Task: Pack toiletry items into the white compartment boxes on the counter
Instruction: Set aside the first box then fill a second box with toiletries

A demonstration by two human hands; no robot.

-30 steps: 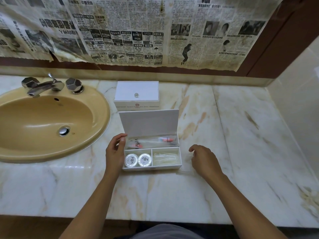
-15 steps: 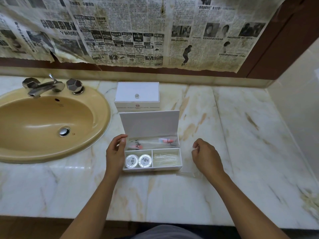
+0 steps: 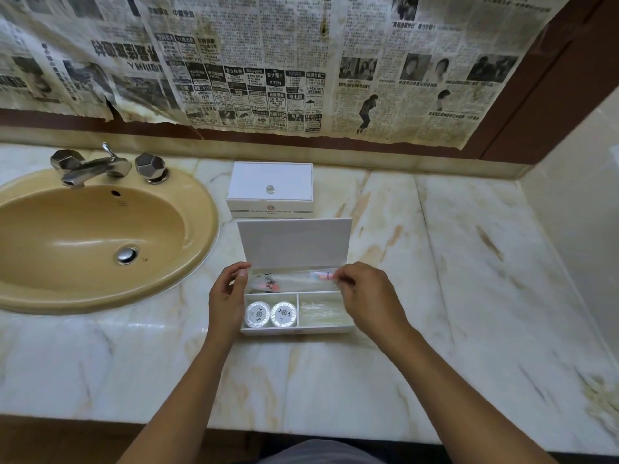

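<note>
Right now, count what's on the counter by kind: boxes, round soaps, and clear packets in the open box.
White boxes: 2, the open box and the closed box
Round soaps: 2
Clear packets: 2, the back packet and the front-right packet
Total: 6

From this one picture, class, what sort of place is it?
Probably a hotel bathroom: a beige sink with a chrome tap set in a marble counter, and white amenity boxes.
</note>
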